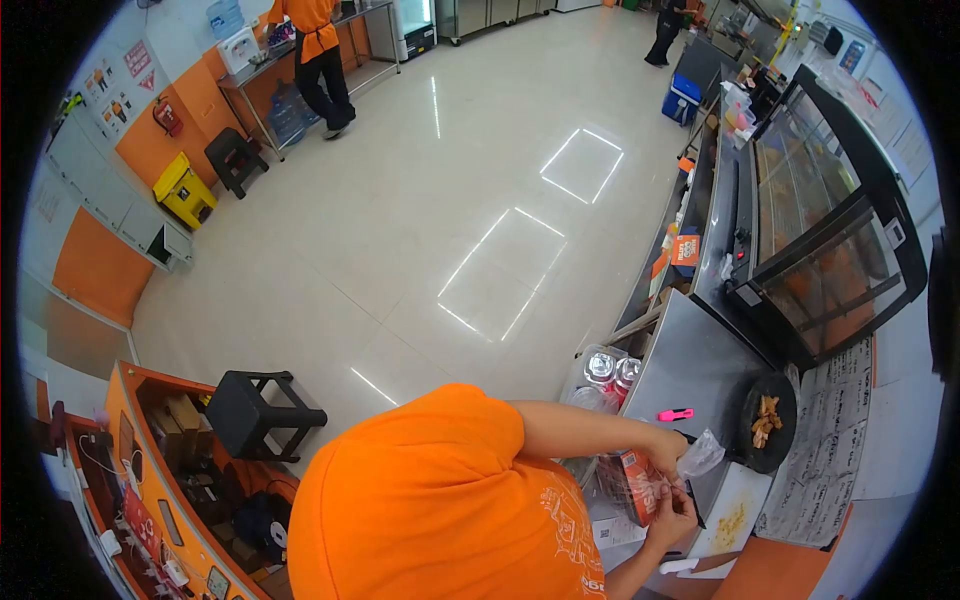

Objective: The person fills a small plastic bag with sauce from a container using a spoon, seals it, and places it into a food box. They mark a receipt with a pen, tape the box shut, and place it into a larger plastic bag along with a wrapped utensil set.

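My left hand (664,452) is closed at the top of a clear plastic bag (703,455), whose loose end sticks out past the fingers. Just below it, my right hand (673,517) pinches the same bag with its fingertips. Inside or behind the film stands a red-orange printed box (637,484); how far the bag covers it is hard to make out. A pink cutter or marker (676,414) lies on the steel counter (690,365) beyond my left wrist. Close to my right hand is a white cutting board (733,512) with brown crumbs.
A black bowl (770,425) holds browned food pieces. A white-handled knife (680,566) lies near my right forearm. Lidded cups (600,368) stand at the counter's edge. A glass food warmer (820,230) is at the right. Behind me is a black stool (250,410); a person in orange (315,40) stands far off.
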A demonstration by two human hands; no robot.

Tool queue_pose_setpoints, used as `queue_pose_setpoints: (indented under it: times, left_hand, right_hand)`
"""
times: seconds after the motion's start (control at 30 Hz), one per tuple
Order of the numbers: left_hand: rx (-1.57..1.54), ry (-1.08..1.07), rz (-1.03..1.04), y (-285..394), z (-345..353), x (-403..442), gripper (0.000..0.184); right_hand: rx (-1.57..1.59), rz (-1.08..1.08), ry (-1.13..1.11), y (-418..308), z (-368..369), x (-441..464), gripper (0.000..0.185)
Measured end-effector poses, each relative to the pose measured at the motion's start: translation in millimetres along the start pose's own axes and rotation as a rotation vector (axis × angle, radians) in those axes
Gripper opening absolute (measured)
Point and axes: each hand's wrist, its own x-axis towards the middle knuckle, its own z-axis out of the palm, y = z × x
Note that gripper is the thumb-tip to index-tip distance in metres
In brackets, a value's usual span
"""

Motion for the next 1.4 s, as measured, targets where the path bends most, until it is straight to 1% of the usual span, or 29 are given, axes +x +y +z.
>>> queue_pose_setpoints:
  times: [0.03, 0.1, 0.23, 0.3, 0.43, 0.5, 0.57, 0.63, 0.67, 0.7, 0.73, 0.77, 0.8, 0.83, 0.87, 0.9, 0.93, 0.97, 1.0, 1.07, 1.1, 1.13, 1.2, 1.23, 1.33, 1.4]
  left_hand:
    - [0.008, 0.003, 0.0, -1, 0, 0, 0.036]
    - [0.014, 0.024, 0.004, -4, 3, 1, 0.033]
    - [0.02, 0.052, 0.011, -6, 6, 4, 0.03]
    - [0.011, 0.041, -0.004, -1, 4, 1, 0.03]
    - [-0.032, 0.041, -0.014, 1, 5, -1, 0.03]
    - [-0.047, 0.027, -0.01, -2, 5, 1, 0.03]
    - [-0.065, 0.014, -0.006, -6, 6, 5, 0.031]
    - [-0.02, 0.002, -0.032, -9, 6, 8, 0.033]
    - [-0.022, -0.004, -0.034, -13, 5, 13, 0.033]
    - [0.055, 0.037, 0.028, -19, 4, 17, 0.031]
    - [0.129, 0.063, 0.091, -26, 8, 22, 0.029]
    - [0.25, 0.102, 0.098, -22, 6, 18, 0.026]
    - [0.29, 0.115, 0.084, -16, 1, 9, 0.042]
    - [0.239, 0.1, 0.003, -14, 0, 7, 0.044]
    - [0.268, 0.109, -0.003, -15, -2, 8, 0.042]
    - [0.235, 0.071, 0.035, -8, -6, 4, 0.041]
    - [0.212, 0.032, 0.043, -25, -5, 19, 0.039]
    - [0.157, 0.029, 0.005, -23, -4, 16, 0.037]
    - [0.227, 0.012, 0.008, -8, -8, 9, 0.039]
    - [0.124, 0.012, -0.041, -4, -5, 8, 0.045]
    - [0.119, -0.013, -0.032, -1, -3, 6, 0.045]
    - [0.063, -0.024, -0.074, 5, -3, 5, 0.045]
    - [-0.003, -0.044, -0.133, 20, -4, 0, 0.045]
    - [-0.003, -0.047, -0.13, 22, -4, -1, 0.045]
    - [-0.015, -0.05, -0.138, 20, -4, -2, 0.043]
    - [-0.045, -0.033, -0.103, 13, -3, 3, 0.053]
  right_hand:
    - [0.004, -0.001, -0.007, 0, 1, -1, 0.015]
    - [-0.017, -0.158, -0.007, 1, 2, -5, 0.014]
    - [0.031, -0.245, -0.023, 7, 0, -5, 0.014]
    - [-0.052, -0.051, -0.07, -4, -9, -8, 0.015]
    - [-0.151, 0.009, -0.021, -16, -12, -11, 0.017]
    - [-0.025, -0.039, -0.005, -6, -13, -9, 0.019]
    - [-0.044, -0.047, -0.012, -2, -14, -9, 0.02]
    - [-0.064, -0.053, -0.017, 3, -13, -7, 0.021]
    - [-0.126, -0.13, -0.005, 9, -13, -4, 0.02]
    - [-0.189, -0.201, 0.012, 9, -13, -4, 0.02]
    - [-0.348, -0.224, 0.041, 8, -13, -4, 0.019]
    - [-0.18, -0.111, 0.011, 26, -10, 2, 0.018]
    - [-0.027, -0.076, -0.01, -1, 2, -4, 0.019]
    - [-0.107, -0.09, -0.029, -14, 2, -5, 0.02]
    - [0.051, -0.027, -0.037, 2, 3, -3, 0.02]
    - [-0.065, -0.073, -0.014, -8, 2, -7, 0.014]
    - [-0.132, -0.113, 0.023, -19, 5, -8, 0.014]
    - [-0.215, -0.077, 0.039, -27, 3, -13, 0.016]
    - [-0.209, -0.043, 0.035, -24, 4, -15, 0.017]
    - [-0.21, -0.007, 0.046, -19, 5, -15, 0.018]
    - [-0.136, 0.004, 0.038, -14, 7, -15, 0.018]
    - [-0.059, 0.007, 0.026, -11, 8, -15, 0.019]
    - [-0.067, -0.012, 0.035, -15, 6, -18, 0.018]
    - [-0.064, -0.038, 0.032, -16, 6, -18, 0.018]
    - [-0.042, -0.012, 0.031, -11, 8, -17, 0.019]
    - [-0.016, 0.001, 0.037, -10, 7, -18, 0.018]
